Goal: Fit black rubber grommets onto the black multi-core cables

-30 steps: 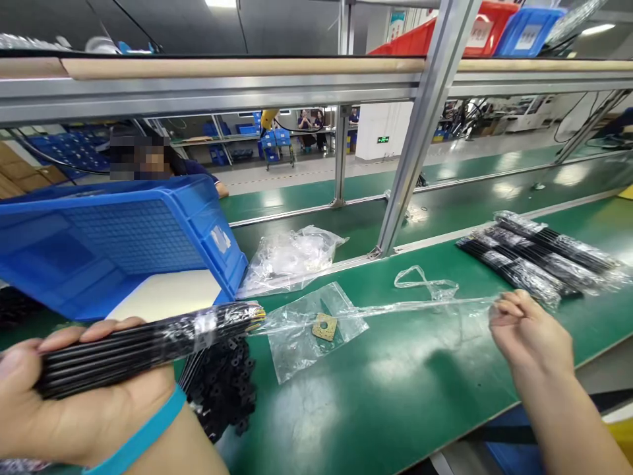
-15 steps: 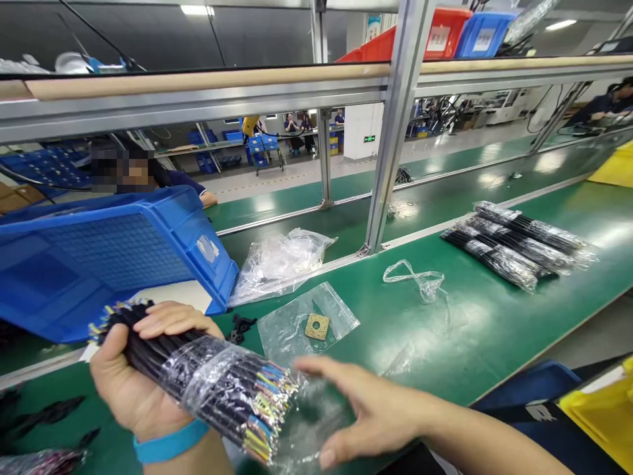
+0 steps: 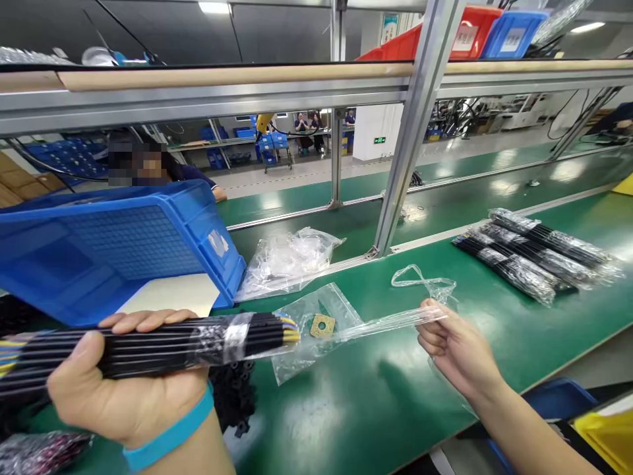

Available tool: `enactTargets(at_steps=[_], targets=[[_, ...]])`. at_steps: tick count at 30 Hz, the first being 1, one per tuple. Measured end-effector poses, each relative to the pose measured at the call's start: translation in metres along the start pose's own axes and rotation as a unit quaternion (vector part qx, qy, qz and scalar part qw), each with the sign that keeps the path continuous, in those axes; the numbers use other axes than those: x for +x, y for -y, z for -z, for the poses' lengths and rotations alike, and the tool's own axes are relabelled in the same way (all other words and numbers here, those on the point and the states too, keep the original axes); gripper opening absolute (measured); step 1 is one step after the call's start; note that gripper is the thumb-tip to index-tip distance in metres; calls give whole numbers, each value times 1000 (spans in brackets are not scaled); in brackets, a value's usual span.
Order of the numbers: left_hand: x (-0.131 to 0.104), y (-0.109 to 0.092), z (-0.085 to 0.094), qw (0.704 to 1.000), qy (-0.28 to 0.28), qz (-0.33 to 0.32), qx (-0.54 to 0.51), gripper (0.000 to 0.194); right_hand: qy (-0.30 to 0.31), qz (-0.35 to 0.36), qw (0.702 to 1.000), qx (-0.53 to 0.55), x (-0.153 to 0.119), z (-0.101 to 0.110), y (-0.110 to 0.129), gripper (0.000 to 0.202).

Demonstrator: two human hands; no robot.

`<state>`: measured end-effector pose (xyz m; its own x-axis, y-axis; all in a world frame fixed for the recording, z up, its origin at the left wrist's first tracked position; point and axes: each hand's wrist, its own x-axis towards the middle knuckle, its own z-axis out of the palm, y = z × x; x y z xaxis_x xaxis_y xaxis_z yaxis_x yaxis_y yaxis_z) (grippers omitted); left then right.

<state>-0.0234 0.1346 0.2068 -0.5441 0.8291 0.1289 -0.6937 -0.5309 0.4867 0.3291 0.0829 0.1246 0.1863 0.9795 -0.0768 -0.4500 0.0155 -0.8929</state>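
Observation:
My left hand (image 3: pixel 133 389) is wrapped round a bundle of black cables (image 3: pixel 148 353), held nearly level above the bench. Coloured wire ends show at both ends of the bundle, and clear film binds its middle. My right hand (image 3: pixel 457 346) is closed on a strip of clear plastic film (image 3: pixel 380 324). The film stretches taut from the bundle's right end to my fingers. Behind and below the strip lies a clear zip bag (image 3: pixel 297 363) with a square tan piece with a hole (image 3: pixel 322 326) on it. Small black parts (image 3: pixel 235 396) lie under my left wrist.
A tilted blue bin (image 3: pixel 198 231) stands at the left, next to a crumpled clear bag (image 3: pixel 297 254). Several wrapped cable bundles (image 3: pixel 534 254) lie at the right of the green bench (image 3: pixel 346 422). A metal post (image 3: pixel 410 132) rises behind. A person sits beyond the bin.
My right hand has gone from open beside the bundle to closed on the film, pulling it out to the right. My left hand has turned the bundle nearly level and moved it left.

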Motion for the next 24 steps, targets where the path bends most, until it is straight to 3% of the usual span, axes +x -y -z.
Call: enactTargets(at_steps=[4, 6, 9, 11, 14, 16, 18, 21, 22, 24], targets=[[3, 10, 0, 983, 42, 172, -58, 46, -10, -31, 999, 16, 10, 3, -3, 51], [0, 15, 1, 982, 54, 174, -55, 43, -32, -25, 999, 33, 14, 6, 1, 53], [-2, 14, 4, 995, 25, 82, -42, 13, -61, -16, 997, 39, 11, 16, 2, 55], [1, 9, 7, 996, -10, 71, -55, 22, -65, -33, 997, 32, 8, 24, -4, 55], [10, 3, 8, 979, -62, 165, -103, 18, -78, -61, 994, 39, 14, 39, -11, 52], [12, 5, 6, 967, -45, 234, -89, 14, -104, -61, 991, 63, 24, 54, -7, 50], [9, 8, 4, 979, -12, 201, -13, 23, -131, -40, 986, 95, 33, 73, 5, 46], [2, 9, 3, 998, -2, 21, 65, 13, -156, 16, 980, 123, 36, 100, 28, 36], [1, 7, 4, 999, -3, -5, 49, 9, -161, 25, 979, 123, 36, 106, 34, 33], [3, 5, 8, 999, 2, 36, -17, 7, -171, 26, 978, 120, 34, 110, 42, 28]])
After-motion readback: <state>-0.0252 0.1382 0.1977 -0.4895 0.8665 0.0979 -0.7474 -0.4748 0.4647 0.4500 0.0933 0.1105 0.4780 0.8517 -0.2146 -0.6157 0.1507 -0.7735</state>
